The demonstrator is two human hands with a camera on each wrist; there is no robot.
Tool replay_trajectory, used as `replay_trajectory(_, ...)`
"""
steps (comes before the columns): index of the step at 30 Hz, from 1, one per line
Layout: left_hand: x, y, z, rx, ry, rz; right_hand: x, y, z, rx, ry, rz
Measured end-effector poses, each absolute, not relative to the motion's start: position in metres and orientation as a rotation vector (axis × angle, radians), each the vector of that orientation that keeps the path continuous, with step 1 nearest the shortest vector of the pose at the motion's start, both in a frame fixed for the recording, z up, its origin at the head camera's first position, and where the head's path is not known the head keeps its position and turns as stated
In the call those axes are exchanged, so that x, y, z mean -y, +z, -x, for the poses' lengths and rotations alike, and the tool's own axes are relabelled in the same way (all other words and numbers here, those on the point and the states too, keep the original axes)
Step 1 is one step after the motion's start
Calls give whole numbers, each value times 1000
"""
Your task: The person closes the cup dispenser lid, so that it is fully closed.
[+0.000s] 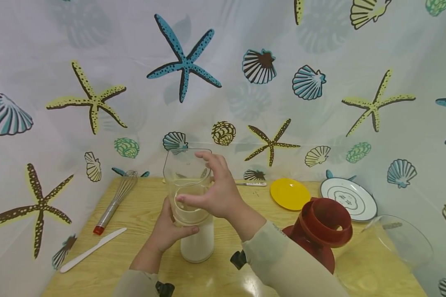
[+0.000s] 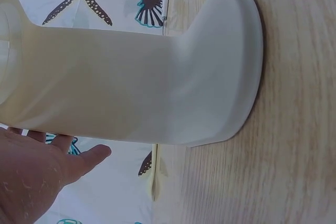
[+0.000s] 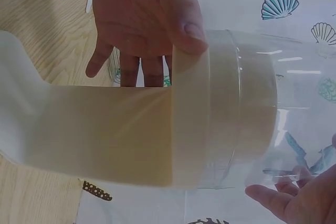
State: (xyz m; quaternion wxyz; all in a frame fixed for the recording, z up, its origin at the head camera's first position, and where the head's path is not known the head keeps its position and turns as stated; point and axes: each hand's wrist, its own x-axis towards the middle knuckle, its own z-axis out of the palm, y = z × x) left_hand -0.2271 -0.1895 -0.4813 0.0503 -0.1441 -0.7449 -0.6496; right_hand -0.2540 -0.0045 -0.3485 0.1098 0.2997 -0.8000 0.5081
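A cream pedestal stand (image 1: 198,245) with a flared foot and a wide collar stands upright on the table. Around the neck above its collar (image 3: 190,124) sits a clear plastic canister (image 1: 183,165). My left hand (image 1: 171,226) holds the stand at the collar from the left, thumb across the front of the rim. Higher up, my right hand (image 1: 221,189) grips the canister from the right, thumb and fingers spread around its wall. The left wrist view shows the stand's foot (image 2: 226,66) flat on the wood, with the left hand (image 2: 37,171) beside the column.
To the right are a red stand (image 1: 325,225), another clear canister (image 1: 412,235), a yellow plate (image 1: 290,194) and a white plate (image 1: 351,198). A whisk (image 1: 117,200) and white knife (image 1: 93,249) lie left. Behind is a white-handled utensil (image 1: 255,184), before the patterned curtain (image 1: 223,82).
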Motion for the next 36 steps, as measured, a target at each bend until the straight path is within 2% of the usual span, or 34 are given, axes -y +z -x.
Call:
replay_trajectory(16, 190, -482, 227, 2275, -1965, 455, 1, -349, 255, 2323, 1493, -935)
replay_trajectory(25, 184, -461, 218, 2302, -1928, 459, -5, -348, 264, 2389, 1508, -928)
replay_trajectory(32, 188, -486, 229, 2316, -1923, 405, -9, -342, 271, 2446, 1463, -923)
replay_trajectory(36, 188, -485, 228, 2319, -1920, 390, -7, -334, 273, 2496, 1434, -906)
